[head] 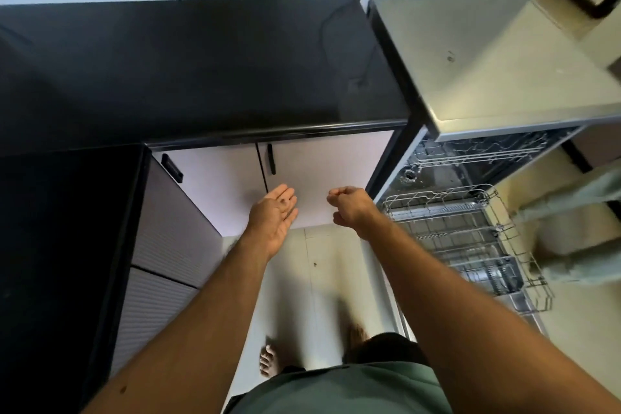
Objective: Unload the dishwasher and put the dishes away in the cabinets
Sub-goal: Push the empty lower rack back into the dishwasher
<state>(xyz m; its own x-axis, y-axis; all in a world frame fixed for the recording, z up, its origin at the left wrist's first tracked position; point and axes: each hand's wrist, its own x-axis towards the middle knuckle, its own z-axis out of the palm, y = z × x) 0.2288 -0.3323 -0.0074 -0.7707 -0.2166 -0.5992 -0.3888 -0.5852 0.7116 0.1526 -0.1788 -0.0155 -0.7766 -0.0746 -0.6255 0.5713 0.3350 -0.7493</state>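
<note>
Below the black surface (201, 64), beside the dishwasher (470, 212), my left hand (274, 215) is spread flat, my right hand (349, 203) fisted, holding nothing.

From my remote feed: both forearms are bare to the bottom edge of the view, no sleeves, watch or rings visible on the left hand (274, 217) or the right hand (349, 207). I see a small dark mark on the left forearm. A dull green garment (339, 390) covers the torso, and the foot (268, 360) below it is bare, toes showing.
</note>
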